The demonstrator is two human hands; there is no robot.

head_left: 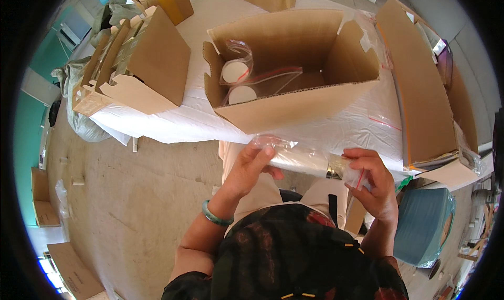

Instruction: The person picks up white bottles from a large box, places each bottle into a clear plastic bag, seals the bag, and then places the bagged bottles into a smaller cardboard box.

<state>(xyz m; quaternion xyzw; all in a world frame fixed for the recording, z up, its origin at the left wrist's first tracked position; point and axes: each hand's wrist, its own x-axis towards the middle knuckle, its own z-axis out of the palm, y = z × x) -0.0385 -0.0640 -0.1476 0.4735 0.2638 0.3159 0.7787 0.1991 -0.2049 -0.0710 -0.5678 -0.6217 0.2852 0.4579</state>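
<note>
A white cylinder in a clear zip bag (302,158) lies level between my hands, just in front of the table edge. A shiny metallic band shows near its right end. My left hand (253,166) closes on the bag's left end, thumb on top. At the other end, my right hand (370,179) pinches the bag beside its red zip strip. Beyond them an open cardboard box (294,108) stands on the table. Inside it at the left are two bagged items with round white ends (234,72), partly hidden by the box wall.
The table wears a white cover (194,116). Folded cardboard boxes (157,58) stand at the left, and another open carton (420,90) at the right holds packages. Another clear bag (386,121) lies on the cover. A blue plastic-wrapped seat (424,224) stands at the lower right.
</note>
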